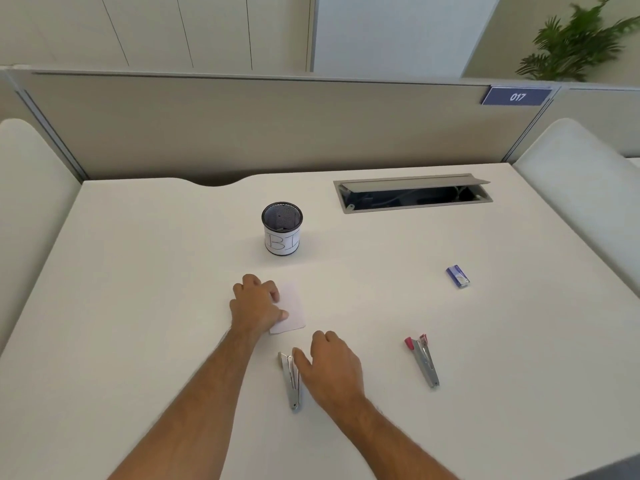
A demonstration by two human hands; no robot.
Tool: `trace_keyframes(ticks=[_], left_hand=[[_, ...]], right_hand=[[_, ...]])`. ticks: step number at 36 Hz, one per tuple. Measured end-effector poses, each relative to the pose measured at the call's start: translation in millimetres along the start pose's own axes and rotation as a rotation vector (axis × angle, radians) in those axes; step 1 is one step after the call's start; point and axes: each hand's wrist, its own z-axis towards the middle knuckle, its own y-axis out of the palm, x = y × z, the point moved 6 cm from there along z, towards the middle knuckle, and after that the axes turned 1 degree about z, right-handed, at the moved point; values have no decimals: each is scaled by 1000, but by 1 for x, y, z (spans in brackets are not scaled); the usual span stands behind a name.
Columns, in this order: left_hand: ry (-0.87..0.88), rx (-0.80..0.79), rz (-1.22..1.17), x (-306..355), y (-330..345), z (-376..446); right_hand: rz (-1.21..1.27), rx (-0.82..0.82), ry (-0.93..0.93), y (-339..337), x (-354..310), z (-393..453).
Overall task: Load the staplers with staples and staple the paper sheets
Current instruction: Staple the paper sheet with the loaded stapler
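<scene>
White paper sheets [292, 308], a small stack, are pinned flat to the worktop [138, 306] by the left hand [258, 304], fingers spread over the stack's left part. Behind them a mesh cup [282, 228] is seen. Just beside the stack, nearer the person, a metal stapler [290, 379] lies on the worktop; the right hand [332, 367] is laid loosely open against its right side, thumb touching the head, nothing yet gripped. Further right a second stapler [423, 358], with red parts, lies well apart, and beyond it a blue box [458, 276], probably of staples. Whether either stapler is loaded cannot be told. The step would be done well if the stapler were grasped along its body and the sheets kept squared under the left hand.
</scene>
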Motion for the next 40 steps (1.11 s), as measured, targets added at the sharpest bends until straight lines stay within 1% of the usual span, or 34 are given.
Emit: trace_keyframes(ticks=[3, 6, 10, 15, 23, 27, 31, 34, 37, 40], left_hand=[[46, 26, 28, 3, -1, -1], [79, 11, 105, 7, -3, -1], [78, -8, 149, 10, -3, -3], [72, 3, 142, 9, -2, -3], [-39, -4, 57, 1, 1, -4], [-57, 21, -126, 2, 0, -14], [-105, 25, -621, -8, -1, -32], [-104, -10, -834, -10, -4, -45], [-44, -69, -956, -4, -13, -58], [28, -120, -946, 8, -23, -71]], right_hand=[[4, 3, -25, -1, -1, 1], [6, 3, -44, -1, 0, 2], [6, 6, -50, 0, 2, 0], [-10, 11, -51, -1, 6, 0], [-1, 31, -53, -5, 11, 0], [63, 36, -12, -10, 14, 4], [225, 54, 19, -21, 21, 14], [321, 69, -2, -31, 23, 22], [460, 93, -33, -42, 23, 29], [710, 72, 20, -51, 25, 35]])
